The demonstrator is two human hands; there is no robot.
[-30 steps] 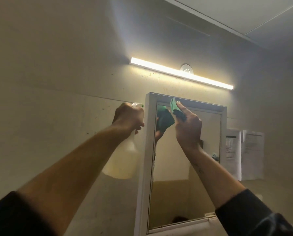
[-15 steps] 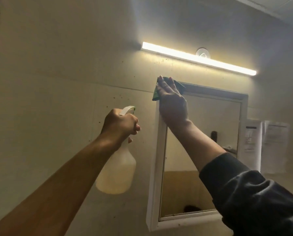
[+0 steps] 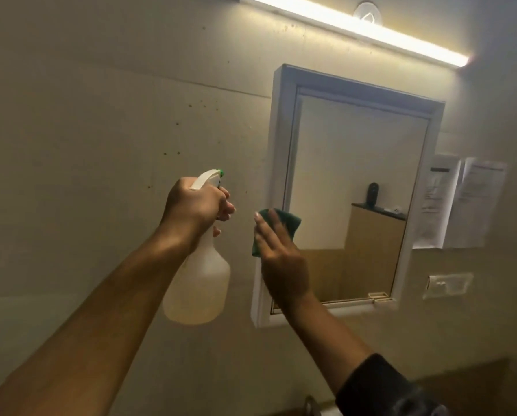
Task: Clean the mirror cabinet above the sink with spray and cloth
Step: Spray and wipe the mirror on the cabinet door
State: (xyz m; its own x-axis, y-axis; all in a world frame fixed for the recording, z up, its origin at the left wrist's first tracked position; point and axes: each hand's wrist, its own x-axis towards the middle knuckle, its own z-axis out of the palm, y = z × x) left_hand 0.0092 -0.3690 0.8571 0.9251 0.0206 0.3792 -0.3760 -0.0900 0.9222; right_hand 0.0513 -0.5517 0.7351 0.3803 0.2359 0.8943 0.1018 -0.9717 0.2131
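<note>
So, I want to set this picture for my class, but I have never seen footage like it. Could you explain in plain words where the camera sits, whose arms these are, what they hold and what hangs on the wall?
There is no machine here. One camera is worn on a person's head and looks forward, so the two arms belong to the wearer. The left hand grips a pale spray bottle by its trigger head. The right hand presses a green cloth with straight fingers against the left edge of a white-framed mirror cabinet. Above it glows a strip light. Paper notices are stuck on the wall to the right of the cabinet.
</note>
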